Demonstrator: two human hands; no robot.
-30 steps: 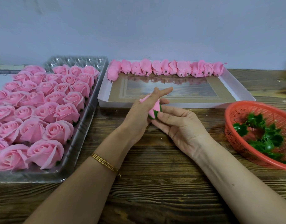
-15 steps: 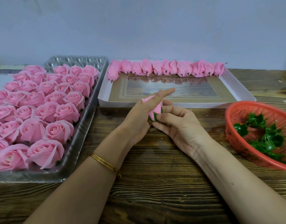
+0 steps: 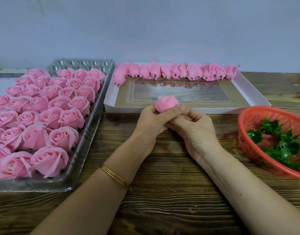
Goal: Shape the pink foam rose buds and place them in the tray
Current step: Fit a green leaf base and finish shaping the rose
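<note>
Bud [image 3: 167,104] came first to my eye: a pink foam rose, still tightly wrapped, held above the wooden table [image 3: 162,192] just in front of the near wall of the white box [image 3: 254,92]. A second before it had lain sideways, half buried under the left hand's outstretched finger with its green base showing. Now it stood clear above the fingertips, the base hidden down among them. I took that to mean the fitting was done and the opening of the petals was about to start, since it looked far more closed than the finished roses [image 3: 61,116]. Its long axis ran base to tip, near upright, the tip pointing up and a little away from the person. The left hand [image 3: 151,122] pinched it low on one side and the right hand [image 3: 195,128] pinched it from the other, fingers curled in close with thumbs against the foam. Beyond, a row of unshaped buds [image 3: 176,72] lay along the box's far wall, stubs toward the person. The clear tray [image 3: 88,150] of finished roses waited to the left, with bare cups only at its far end. To the right sat a red basket [image 3: 244,119] of green calyxes [image 3: 278,141].
</note>
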